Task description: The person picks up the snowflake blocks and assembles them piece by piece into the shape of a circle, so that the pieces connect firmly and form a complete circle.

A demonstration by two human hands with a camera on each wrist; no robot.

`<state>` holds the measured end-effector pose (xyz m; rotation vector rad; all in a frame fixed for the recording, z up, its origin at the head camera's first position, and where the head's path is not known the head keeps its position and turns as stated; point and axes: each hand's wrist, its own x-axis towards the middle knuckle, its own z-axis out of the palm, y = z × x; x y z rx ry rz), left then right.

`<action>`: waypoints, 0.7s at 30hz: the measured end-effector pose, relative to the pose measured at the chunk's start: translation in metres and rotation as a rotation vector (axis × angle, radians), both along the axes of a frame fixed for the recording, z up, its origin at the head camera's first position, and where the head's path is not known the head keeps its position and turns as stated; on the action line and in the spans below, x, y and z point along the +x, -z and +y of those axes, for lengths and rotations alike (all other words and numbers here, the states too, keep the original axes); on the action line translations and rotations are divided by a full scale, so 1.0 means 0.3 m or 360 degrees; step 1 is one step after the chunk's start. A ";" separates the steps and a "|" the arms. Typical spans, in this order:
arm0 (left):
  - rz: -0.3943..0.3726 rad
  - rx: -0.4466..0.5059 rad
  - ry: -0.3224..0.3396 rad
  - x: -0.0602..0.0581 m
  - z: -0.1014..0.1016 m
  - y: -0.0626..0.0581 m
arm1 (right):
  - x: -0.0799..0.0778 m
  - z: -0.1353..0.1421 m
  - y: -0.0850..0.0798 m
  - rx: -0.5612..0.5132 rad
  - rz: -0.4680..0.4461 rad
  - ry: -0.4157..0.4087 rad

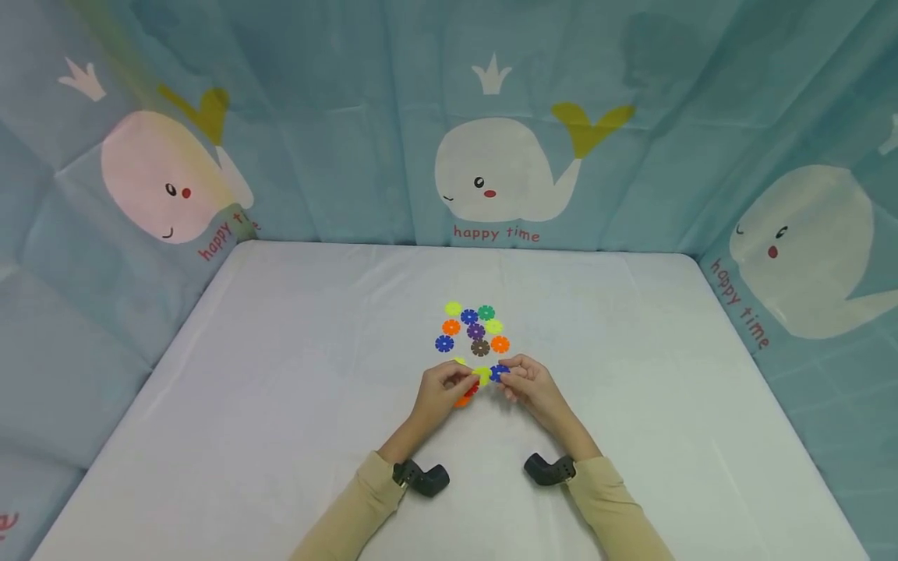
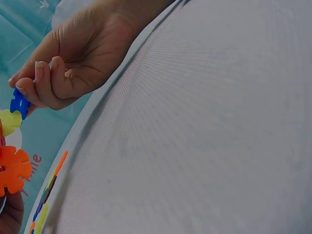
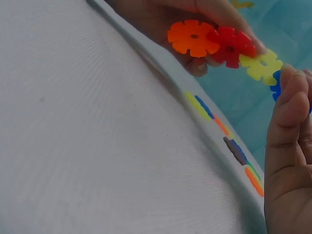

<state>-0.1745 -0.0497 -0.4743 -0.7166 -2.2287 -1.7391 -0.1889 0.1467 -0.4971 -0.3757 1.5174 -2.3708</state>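
My left hand (image 1: pixel 440 389) pinches a short chain of notched plastic discs between thumb and fingers. In the right wrist view, the chain runs from an orange disc (image 3: pixel 192 45) through a red disc (image 3: pixel 234 46) to a yellow disc (image 3: pixel 258 68). My right hand (image 1: pixel 539 391) pinches a blue disc (image 2: pixel 19 104) at the yellow one's free edge. The blue and yellow edges meet in both wrist views; whether their notches interlock I cannot tell. Both hands are raised above the white table, and my right fingers partly cover the blue disc.
Beyond the hands, several loose discs lie flat on the white table (image 1: pixel 316 351), among them a green disc (image 1: pixel 486 312), a purple disc (image 1: pixel 476 332), a brown disc (image 1: pixel 480 348) and an orange disc (image 1: pixel 500 344). A whale-printed curtain (image 1: pixel 337 156) surrounds the table's far side and flanks.
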 end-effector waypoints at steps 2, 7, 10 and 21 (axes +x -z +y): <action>0.0000 0.0006 0.0008 -0.001 -0.001 0.000 | -0.003 0.002 0.003 0.0005 0.0000 -0.0025; -0.0008 0.0020 0.0046 0.004 -0.004 -0.004 | -0.001 0.006 0.013 0.0064 -0.0045 -0.0066; -0.0004 0.0030 0.0071 0.008 -0.003 -0.006 | 0.004 0.009 0.017 0.0065 -0.0057 -0.0072; 0.0036 0.0007 0.0033 0.006 -0.001 0.001 | 0.005 0.004 0.021 -0.0005 -0.0038 -0.0139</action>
